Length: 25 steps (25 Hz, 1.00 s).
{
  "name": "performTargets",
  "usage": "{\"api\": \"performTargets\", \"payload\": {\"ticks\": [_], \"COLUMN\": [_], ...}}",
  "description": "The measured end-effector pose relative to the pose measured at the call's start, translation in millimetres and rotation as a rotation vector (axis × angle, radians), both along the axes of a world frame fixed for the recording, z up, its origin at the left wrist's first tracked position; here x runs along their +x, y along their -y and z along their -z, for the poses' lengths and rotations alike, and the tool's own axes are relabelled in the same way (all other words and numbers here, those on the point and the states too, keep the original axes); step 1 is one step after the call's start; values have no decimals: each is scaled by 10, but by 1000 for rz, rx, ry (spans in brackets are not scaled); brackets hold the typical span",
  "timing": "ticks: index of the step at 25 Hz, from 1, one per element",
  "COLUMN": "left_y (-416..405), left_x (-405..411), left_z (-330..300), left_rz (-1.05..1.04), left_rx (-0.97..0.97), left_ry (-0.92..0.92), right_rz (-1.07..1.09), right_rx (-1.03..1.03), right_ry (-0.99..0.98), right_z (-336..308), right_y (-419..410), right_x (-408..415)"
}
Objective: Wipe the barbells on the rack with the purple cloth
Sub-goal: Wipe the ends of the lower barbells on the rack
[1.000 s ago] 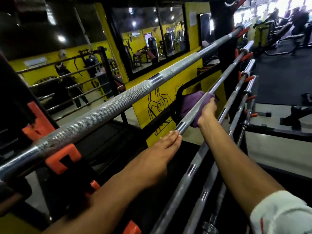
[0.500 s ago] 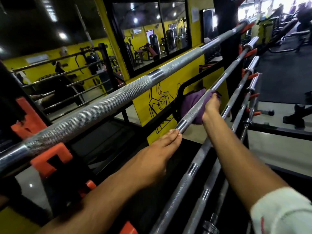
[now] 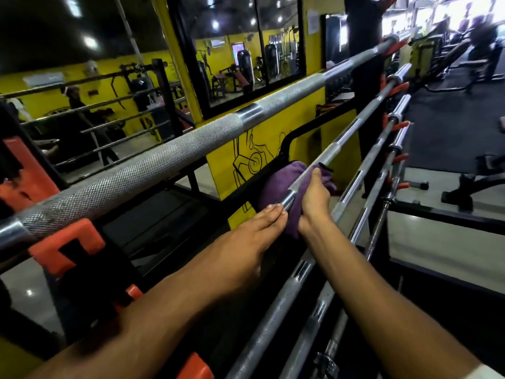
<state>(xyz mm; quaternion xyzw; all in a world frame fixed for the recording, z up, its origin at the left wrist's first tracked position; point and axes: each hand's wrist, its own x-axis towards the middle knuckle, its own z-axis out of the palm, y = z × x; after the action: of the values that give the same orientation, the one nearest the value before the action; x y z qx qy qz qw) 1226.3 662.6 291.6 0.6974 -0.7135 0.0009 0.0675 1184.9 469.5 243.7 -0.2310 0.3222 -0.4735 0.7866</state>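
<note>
At far left, orange rack hooks [image 3: 65, 244] carry the near end of the top barbell [image 3: 153, 165], a thick knurled bar running up and right toward the far upright. Behind it stands a yellow wall [image 3: 276, 144] with a black line drawing of a plate-loaded figure; no lettering on it can be read. A white sheet [image 3: 313, 21] is posted high on the wall, its writing too small to read.

The left hand [image 3: 246, 242] lies with straight fingers, their tips touching the smooth section of the second barbell [image 3: 352, 129]. Just beside it, the right hand [image 3: 314, 201] grips the purple cloth [image 3: 281, 184], which is wrapped around the same bar and bulges out on its left side. The two hands are nearly touching.

To the right, lower barbells [image 3: 363, 187] lie in parallel on the rack, resting on orange hooks at the far end. A white sleeve [image 3: 489, 372] shows at bottom right.
</note>
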Motion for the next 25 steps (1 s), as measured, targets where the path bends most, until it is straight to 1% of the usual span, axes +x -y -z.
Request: {"api": "performTargets", "payload": {"ticks": [2, 7, 10, 13, 16, 19, 21, 23, 25], "left_y": [-12, -11, -16, 0, 31, 50, -84, -401, -870], "left_x": [2, -2, -32, -19, 4, 7, 79, 197, 228], "left_z": [14, 15, -2, -2, 5, -10, -35, -82, -167], "left_rz": [3, -10, -24, -8, 2, 30, 30, 60, 59], "left_rx": [-7, -22, -26, -37, -31, -35, 17, 65, 29], "left_ry": [11, 36, 45, 50, 61, 34, 16, 25, 97], "right_rz": [45, 115, 137, 87, -30, -110, -106, -121, -123], "right_rx": [-2, -40, -70, -82, -122, -147, -121, -58, -25], "right_ry": [35, -6, -48, -150, -186, -154, -75, 25, 75], "right_z": [-73, -203, -328, -235, -34, 84, 188, 209, 125], "right_y": [235, 844, 1007, 822, 302, -180, -349, -444, -485], "right_x": [2, -34, -130, -87, -79, -234, -335, -363, -267]}}
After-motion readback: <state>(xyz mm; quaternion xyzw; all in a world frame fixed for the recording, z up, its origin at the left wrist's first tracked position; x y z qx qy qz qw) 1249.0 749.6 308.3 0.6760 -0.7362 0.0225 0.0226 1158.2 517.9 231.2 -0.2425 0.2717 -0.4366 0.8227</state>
